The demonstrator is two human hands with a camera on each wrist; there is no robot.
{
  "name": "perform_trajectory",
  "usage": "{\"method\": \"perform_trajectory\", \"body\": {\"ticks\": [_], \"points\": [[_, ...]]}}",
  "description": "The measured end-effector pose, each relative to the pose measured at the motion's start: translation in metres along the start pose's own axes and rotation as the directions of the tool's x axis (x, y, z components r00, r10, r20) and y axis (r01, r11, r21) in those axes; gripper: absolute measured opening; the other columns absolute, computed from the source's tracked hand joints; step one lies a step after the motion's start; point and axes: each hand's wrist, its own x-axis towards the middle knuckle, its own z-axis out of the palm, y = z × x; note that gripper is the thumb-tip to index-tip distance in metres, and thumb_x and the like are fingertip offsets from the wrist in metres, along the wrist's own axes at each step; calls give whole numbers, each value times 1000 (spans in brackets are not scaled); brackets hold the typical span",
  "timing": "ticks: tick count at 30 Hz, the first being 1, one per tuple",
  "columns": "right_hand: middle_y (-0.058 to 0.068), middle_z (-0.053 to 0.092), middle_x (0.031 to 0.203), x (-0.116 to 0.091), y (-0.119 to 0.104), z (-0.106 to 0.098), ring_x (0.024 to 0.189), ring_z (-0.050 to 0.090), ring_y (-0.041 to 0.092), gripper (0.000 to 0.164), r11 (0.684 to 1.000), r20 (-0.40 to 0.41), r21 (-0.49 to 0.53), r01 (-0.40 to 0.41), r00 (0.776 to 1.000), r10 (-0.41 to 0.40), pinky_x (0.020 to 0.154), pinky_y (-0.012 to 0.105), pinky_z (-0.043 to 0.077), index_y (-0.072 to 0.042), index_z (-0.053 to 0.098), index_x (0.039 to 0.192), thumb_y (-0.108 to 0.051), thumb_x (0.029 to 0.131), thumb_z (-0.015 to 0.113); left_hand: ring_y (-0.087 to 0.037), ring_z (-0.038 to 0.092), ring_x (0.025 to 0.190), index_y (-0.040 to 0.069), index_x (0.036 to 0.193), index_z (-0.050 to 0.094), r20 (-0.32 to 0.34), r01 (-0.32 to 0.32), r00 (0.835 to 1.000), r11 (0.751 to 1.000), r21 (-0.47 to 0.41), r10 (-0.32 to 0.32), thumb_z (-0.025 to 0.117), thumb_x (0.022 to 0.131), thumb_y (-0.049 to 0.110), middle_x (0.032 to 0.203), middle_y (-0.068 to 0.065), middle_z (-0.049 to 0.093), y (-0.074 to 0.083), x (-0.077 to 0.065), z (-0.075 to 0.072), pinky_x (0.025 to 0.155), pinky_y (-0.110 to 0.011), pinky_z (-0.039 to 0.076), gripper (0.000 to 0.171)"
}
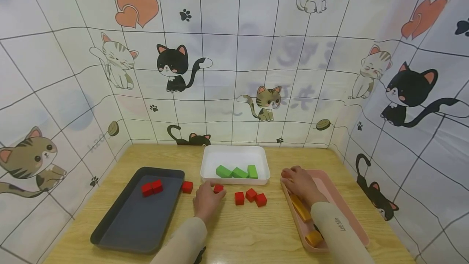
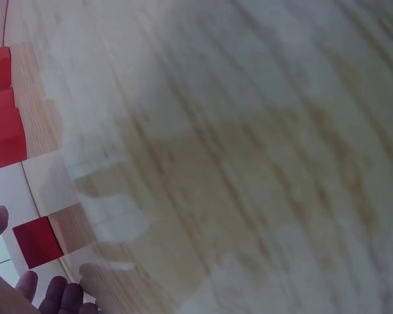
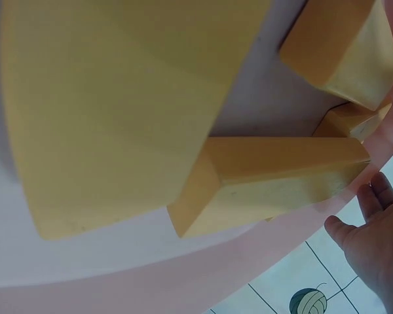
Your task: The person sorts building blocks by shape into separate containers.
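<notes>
In the head view my left hand (image 1: 208,202) is low over the table beside a red cube (image 1: 218,188). The left wrist view shows that cube (image 2: 38,242) between the spread thumb and fingers, with a gap to the fingers. My right hand (image 1: 302,184) is over the far left side of the pink tray (image 1: 342,205), partly covering what lies there. Several yellow blocks (image 1: 301,209) lie in this tray. From the right wrist, the hand (image 3: 373,239) shows at the tray's rim, fingers loosely extended near the end of a long yellow block (image 3: 281,180).
A dark grey tray (image 1: 128,219) on the left holds two red cubes (image 1: 152,188). One red cube (image 1: 187,187) sits beside it; three more red cubes (image 1: 250,194) lie mid-table. Behind them, a white tray (image 1: 234,156) holds three green blocks (image 1: 239,172). Cat-print sheeting (image 1: 227,52) encloses the table.
</notes>
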Motion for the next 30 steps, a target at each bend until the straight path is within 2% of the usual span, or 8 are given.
{"method": "perform_trajectory", "body": {"ticks": [6,14,22,30], "points": [[24,44,140,0,-1,-1,120,50,47,51,1000,-12,0,12,1000,-12,102,63,39,-14,52,143,-40,99,58,-32,57,104,5,117,64,2,-1,1000,1000,22,1,81,82,28,108,-11,64,-2,0,2,89,-57,43,45],[25,44,140,1,-1,0,121,49,47,51,1000,-13,1,12,1000,-12,102,63,38,-14,52,143,-40,99,57,-32,55,101,2,113,64,1,-12,1000,999,46,12,77,84,23,103,-12,61,-4,1,2,87,-56,43,38],[24,44,141,1,-2,1,122,48,46,53,1000,1,1,0,1000,0,103,62,38,-14,52,144,-42,99,57,-31,54,100,3,117,66,17,-4,1000,1000,25,3,75,85,20,102,-11,61,-5,0,0,89,-54,42,37],[23,44,141,-1,-2,0,122,49,46,53,1000,2,5,-12,1000,12,103,62,39,-15,51,144,-42,99,58,-28,56,93,4,113,67,29,3,1000,1000,2,-3,73,85,19,98,-8,62,-4,-1,-5,88,-51,43,32]]}}
